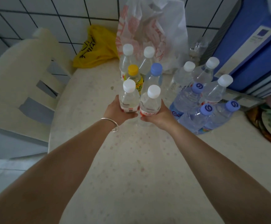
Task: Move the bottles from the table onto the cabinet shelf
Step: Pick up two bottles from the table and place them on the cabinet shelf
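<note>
Several plastic bottles stand on a pale table (131, 167). My left hand (115, 111) wraps a clear white-capped bottle (129, 97) with a red label. My right hand (159, 113) wraps a second clear white-capped bottle (151, 102) right beside it; the two bottles touch. Just behind them stand a yellow-capped bottle (133, 75), a blue-capped bottle (155, 75) and two more white-capped ones. To the right is a cluster of clear white-capped bottles (184, 75) and bluish blue-capped bottles (199, 117). No cabinet shelf is in view.
A cream plastic chair (23, 81) stands at the table's left. A yellow bag (96, 47) and a white-and-red plastic bag (147, 29) sit at the back against a tiled wall. Blue folders (252, 46) stand at the right, with a round woven item (268, 126) below them.
</note>
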